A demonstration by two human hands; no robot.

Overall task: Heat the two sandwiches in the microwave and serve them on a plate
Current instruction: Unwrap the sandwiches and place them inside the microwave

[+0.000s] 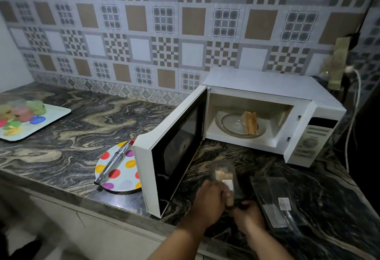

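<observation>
Sandwich [224, 179] no. 2, half-wrapped, is gripped by fingers of left hand [207, 200] and right hand [249, 215] above the bench [72, 136] edge; blurred grip may drop it short of the microwave [267, 116].

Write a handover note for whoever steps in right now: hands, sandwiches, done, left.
Left hand and right hand: both grip the second sandwich, still in its clear wrapper, on the counter.
First sandwich: on the glass tray in the microwave, door open.
Plate: left of the door, tongs on it.
Done: one loaded.
Left: unwrap, load, heat, serve.
</observation>
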